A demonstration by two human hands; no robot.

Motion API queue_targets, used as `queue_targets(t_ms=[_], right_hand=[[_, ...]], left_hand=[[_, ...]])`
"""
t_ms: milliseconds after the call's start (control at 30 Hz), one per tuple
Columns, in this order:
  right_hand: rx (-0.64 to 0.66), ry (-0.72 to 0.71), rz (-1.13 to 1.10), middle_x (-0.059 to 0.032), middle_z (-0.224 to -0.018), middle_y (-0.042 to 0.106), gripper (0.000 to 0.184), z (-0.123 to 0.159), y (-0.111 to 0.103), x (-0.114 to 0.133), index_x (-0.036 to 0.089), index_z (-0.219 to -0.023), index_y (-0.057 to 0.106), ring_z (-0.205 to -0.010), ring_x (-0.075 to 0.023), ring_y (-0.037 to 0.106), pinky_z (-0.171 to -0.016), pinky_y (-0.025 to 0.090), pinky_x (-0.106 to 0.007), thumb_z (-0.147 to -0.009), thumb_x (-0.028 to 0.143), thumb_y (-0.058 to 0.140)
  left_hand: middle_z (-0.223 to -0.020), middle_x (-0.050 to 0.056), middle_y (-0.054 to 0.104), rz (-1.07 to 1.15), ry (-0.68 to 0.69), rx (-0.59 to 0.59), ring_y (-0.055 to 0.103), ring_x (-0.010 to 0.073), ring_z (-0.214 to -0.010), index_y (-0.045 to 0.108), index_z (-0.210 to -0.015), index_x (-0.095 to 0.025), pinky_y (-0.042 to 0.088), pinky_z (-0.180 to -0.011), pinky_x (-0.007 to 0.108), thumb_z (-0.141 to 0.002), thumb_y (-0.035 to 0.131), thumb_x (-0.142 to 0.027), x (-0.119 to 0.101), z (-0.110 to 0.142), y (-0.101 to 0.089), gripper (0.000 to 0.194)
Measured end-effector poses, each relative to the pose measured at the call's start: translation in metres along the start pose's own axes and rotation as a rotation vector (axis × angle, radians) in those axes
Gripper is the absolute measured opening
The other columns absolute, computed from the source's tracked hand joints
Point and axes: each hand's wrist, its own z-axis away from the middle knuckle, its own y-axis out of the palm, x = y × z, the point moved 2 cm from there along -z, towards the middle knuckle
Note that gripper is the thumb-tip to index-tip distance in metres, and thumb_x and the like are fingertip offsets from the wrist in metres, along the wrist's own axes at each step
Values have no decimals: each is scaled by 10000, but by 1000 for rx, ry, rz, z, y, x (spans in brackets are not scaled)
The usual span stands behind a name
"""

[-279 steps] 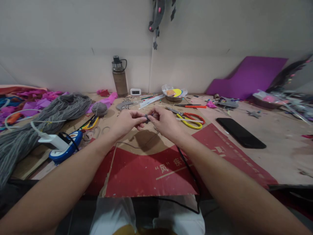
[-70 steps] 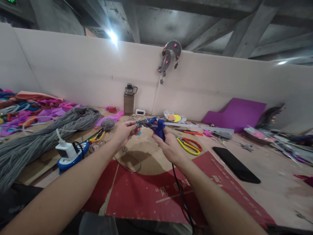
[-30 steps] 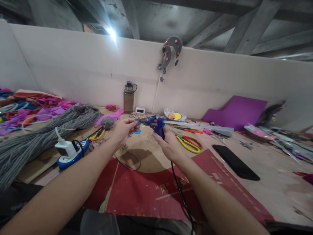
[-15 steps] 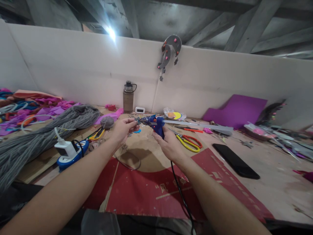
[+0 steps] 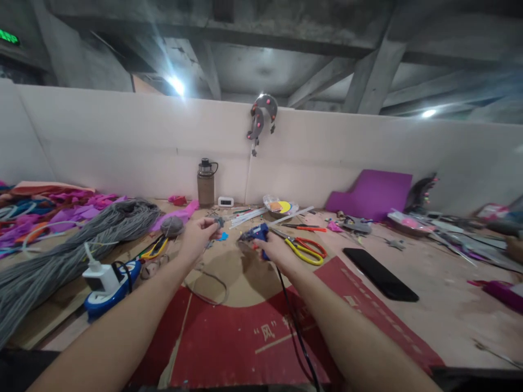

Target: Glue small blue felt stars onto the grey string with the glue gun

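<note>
A small grey piece (image 5: 219,221), its exact shape too small to make out, is pinched between the thumb and fingers of my left hand (image 5: 199,237). My right hand (image 5: 274,251) grips a blue hot glue gun (image 5: 258,233), whose nozzle points left and down over the cardboard. The clear glue stick (image 5: 292,215) sticks out of the gun's back end, and a black cord (image 5: 292,316) runs down from its handle. Between the two hands lies a small blue scrap (image 5: 223,236). A loop of grey cord (image 5: 223,296) rests on the cardboard below them.
Yellow-and-red-handled scissors (image 5: 306,253) and a black phone (image 5: 379,274) lie to the right. On the left are a grey yarn bundle (image 5: 122,223), a yarn ball (image 5: 171,225) and a blue power strip (image 5: 96,306). A bottle (image 5: 206,185) stands at the back.
The glue gun has moved away from the grey piece, to the right and down, and its nozzle now tips lower. My left hand still holds the grey piece. The camera view has tilted up.
</note>
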Motion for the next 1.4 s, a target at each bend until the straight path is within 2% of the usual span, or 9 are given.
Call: queue_targets(t_ms=[233,367,533,733,900,1033,1133,1267,1400], right_hand=[[-169,-9,289,-266,-954,689,244,0,-21,0,139,-659,606,-1068,-387,622,-924,421,-481,-791,338,655],[-141,-125,198,-160,-879,696,202,4,-17,11,173,-670,563,-961,-303,645,-888,435,-428,-827,296,594],[-48,-233,-96,-58,-919,681,181,13,20,24,210,-854,477,-875,-188,652,-791,495,-317,-833,369,562],[245,-158,-1127,24,-881,692,641,27,44,35,257,-936,347,-856,-150,689,-910,482,-339,-534,239,846],[332,-78,-1092,98,-782,633,672,37,32,42,270,-1013,339,-474,-67,524,-609,531,-312,-566,267,841],[209,-130,-916,94,-695,564,560,38,25,40,253,-1009,402,-557,-88,511,-454,390,-193,-615,284,798],[147,-163,-908,60,-764,584,472,40,25,40,237,-976,440,-685,-100,565,-565,459,-218,-648,298,774],[154,-167,-1056,27,-957,614,522,47,27,48,245,-1001,435,-911,-105,607,-845,496,-273,-623,271,795],[259,-100,-1103,67,-881,585,646,54,29,55,272,-1087,373,-733,-98,605,-777,534,-312,-606,272,804]], left_hand=[[-658,14,690,-71,16,68,661,143,-586,653,-771,-129,566,-621,280,-587,826,-369,5,0,-1,348],[-642,16,690,-98,23,65,659,146,-576,650,-765,-130,571,-625,289,-595,819,-367,6,-2,-1,337],[-669,28,707,-303,203,59,687,182,-626,675,-786,-155,567,-630,305,-720,721,-346,-6,12,5,208],[-811,47,751,-624,571,10,693,187,-743,726,-833,-194,535,-695,290,-796,631,-273,-25,35,18,129],[-703,23,730,-544,486,22,674,158,-629,701,-808,-175,526,-597,253,-794,633,-270,-27,40,27,118],[-703,20,729,-448,414,51,681,154,-621,693,-809,-167,534,-587,247,-788,651,-273,-24,39,30,116],[-700,23,725,-467,425,50,674,152,-614,699,-815,-161,531,-591,251,-794,651,-272,-22,38,28,123],[-829,35,746,-620,659,49,679,154,-736,732,-872,-188,533,-710,266,-810,642,-265,-24,41,26,134],[-903,40,746,-660,702,75,672,148,-792,742,-935,-209,522,-770,264,-838,614,-256,-27,48,29,168]])
